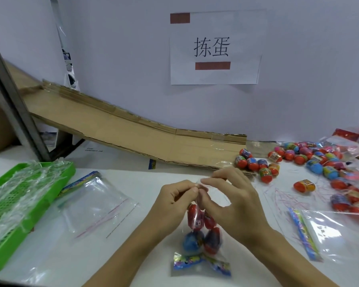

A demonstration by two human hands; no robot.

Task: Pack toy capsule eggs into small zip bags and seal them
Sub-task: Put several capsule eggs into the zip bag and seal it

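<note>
A white table (133,183) stands against a pale wall bearing a paper sign (215,48), with a cardboard chute (133,133) sloping down onto it. Both hands meet at the table's middle: the left hand (174,197) and the right hand (230,195) pinch the top edge of a filled zip bag (203,241) holding red and blue capsule eggs. Loose eggs (298,162) lie at the right, empty zip bags (95,206) and a green tray (19,204) at the left.

left hand (177,196) pinching; right hand (230,195) pinching; hands touching, raised
</note>
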